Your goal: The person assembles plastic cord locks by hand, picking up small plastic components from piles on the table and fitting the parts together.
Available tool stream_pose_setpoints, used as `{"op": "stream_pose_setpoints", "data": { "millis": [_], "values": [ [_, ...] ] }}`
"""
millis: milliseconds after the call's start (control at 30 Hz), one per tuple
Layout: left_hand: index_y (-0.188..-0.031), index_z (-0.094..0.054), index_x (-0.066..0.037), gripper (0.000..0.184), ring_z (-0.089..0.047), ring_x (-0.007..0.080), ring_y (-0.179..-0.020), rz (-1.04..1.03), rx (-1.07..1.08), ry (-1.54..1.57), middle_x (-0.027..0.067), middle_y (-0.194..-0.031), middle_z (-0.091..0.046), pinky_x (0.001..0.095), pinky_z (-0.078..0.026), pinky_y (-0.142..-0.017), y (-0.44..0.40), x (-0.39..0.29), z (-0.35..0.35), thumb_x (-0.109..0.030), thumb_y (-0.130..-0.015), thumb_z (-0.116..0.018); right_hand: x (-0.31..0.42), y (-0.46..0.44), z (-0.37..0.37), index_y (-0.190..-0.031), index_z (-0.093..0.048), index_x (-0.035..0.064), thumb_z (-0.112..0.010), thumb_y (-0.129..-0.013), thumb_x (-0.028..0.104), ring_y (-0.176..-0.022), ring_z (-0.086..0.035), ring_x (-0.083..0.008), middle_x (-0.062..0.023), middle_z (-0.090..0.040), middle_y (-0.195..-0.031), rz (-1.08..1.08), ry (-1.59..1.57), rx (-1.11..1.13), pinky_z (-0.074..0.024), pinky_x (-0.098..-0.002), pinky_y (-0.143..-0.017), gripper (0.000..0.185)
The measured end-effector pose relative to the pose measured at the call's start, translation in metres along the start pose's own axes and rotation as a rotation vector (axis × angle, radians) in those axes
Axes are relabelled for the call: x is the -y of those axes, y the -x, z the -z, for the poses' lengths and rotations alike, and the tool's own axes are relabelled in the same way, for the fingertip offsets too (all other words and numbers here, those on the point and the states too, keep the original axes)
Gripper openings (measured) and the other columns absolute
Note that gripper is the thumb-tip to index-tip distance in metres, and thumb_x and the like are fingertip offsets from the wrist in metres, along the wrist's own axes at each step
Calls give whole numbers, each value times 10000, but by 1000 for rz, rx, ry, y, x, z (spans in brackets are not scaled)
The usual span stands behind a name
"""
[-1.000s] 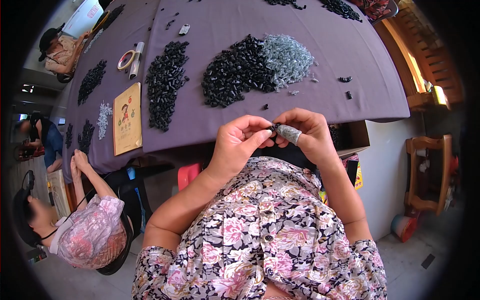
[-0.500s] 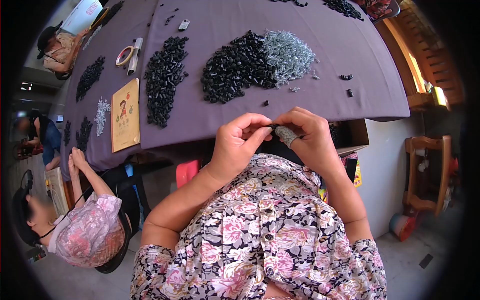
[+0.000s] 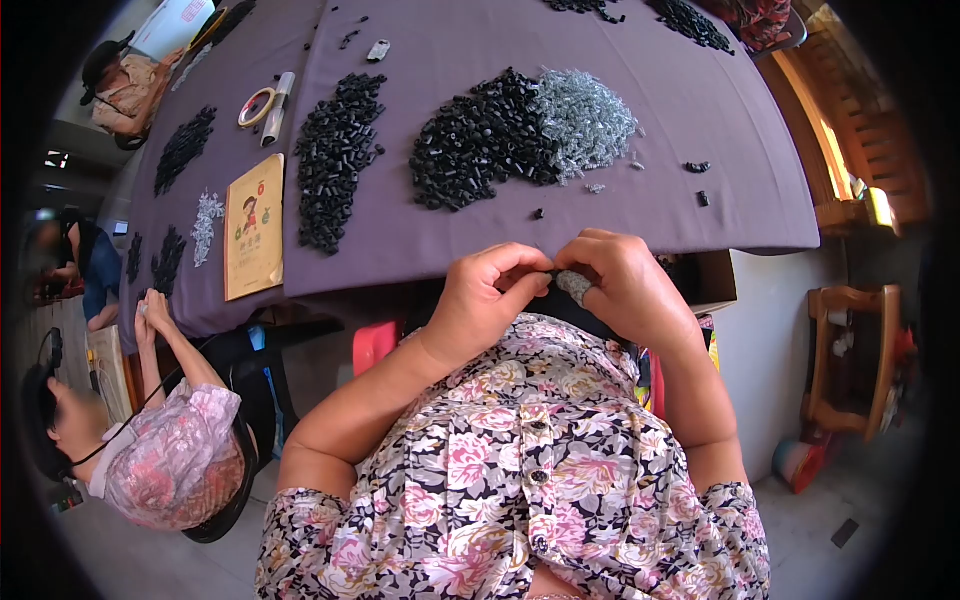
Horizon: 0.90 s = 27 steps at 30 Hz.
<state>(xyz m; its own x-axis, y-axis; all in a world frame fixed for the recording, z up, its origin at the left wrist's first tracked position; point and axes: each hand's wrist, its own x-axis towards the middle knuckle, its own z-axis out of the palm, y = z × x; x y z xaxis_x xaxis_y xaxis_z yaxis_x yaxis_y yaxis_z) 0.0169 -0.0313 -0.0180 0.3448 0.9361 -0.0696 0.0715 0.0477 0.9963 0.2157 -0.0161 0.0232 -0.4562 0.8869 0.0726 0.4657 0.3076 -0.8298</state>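
Observation:
My left hand [image 3: 493,290] and my right hand [image 3: 625,285] meet just off the table's near edge, fingertips pinched close together. Between them is a small dark piece, mostly covered by the fingers, so its shape cannot be made out. A grey wrap [image 3: 573,286] covers one digit of my right hand. Beyond the hands, a heap of black parts [image 3: 480,140] touches a heap of clear, spring-like pieces [image 3: 585,120] on the purple cloth. One loose black part [image 3: 538,214] lies between the heaps and my hands.
Left of the heaps are a long black pile [image 3: 335,160], a booklet [image 3: 255,228], a tape roll [image 3: 257,107] and a clear roll [image 3: 279,108]. A co-worker [image 3: 170,455] sits at the left. An open box [image 3: 715,280] is under the table edge at right.
Both hands have moved slightly down, nearer the body, still pinched together. My right hand has turned, and the dark piece shows less. The view has shifted a little.

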Motion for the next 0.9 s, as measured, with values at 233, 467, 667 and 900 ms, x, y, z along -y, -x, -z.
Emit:
{"op": "stream_pose_setpoints", "data": {
  "millis": [233, 467, 667, 900],
  "values": [
    [-1029, -638, 35, 129, -660, 114, -840, 85, 46, 120, 67, -939, -676, 238, -545, -775, -7, -6, 5, 11, -904, -617, -10, -2, -2, -955, -650, -58, -616, -681, -92, -764, -658, -193, -147, -672, -807, -210, -257, 27, -514, -312, -704, 279],
    [-1030, -630, 35, 133, -661, 113, -843, 51, 44, 155, 60, -942, -675, 248, -554, -780, -10, -7, 8, -7, -905, -618, -7, -3, -8, -940, -644, -62, -618, -801, -114, -782, -646, -111, -65, -673, -826, -283, -516, -37, -528, -247, -704, 151],
    [-1027, -624, 34, 132, -660, 113, -837, 59, 38, 162, 62, -932, -673, 251, -557, -769, -10, -13, 12, -2, -900, -621, -5, -7, -11, -892, -613, -54, -622, -804, -112, -733, -635, -103, -56, -657, -809, -247, -554, -56, -523, -232, -655, 105],
    [-1009, -616, 36, 122, -667, 127, -803, 43, 51, 183, 75, -908, -669, 252, -566, -744, -11, -18, 13, 17, -889, -631, 5, -13, -2, -857, -606, -40, -629, -792, -101, -711, -625, -97, -49, -645, -782, -207, -526, -13, -510, -232, -622, 92]
  ]
}}
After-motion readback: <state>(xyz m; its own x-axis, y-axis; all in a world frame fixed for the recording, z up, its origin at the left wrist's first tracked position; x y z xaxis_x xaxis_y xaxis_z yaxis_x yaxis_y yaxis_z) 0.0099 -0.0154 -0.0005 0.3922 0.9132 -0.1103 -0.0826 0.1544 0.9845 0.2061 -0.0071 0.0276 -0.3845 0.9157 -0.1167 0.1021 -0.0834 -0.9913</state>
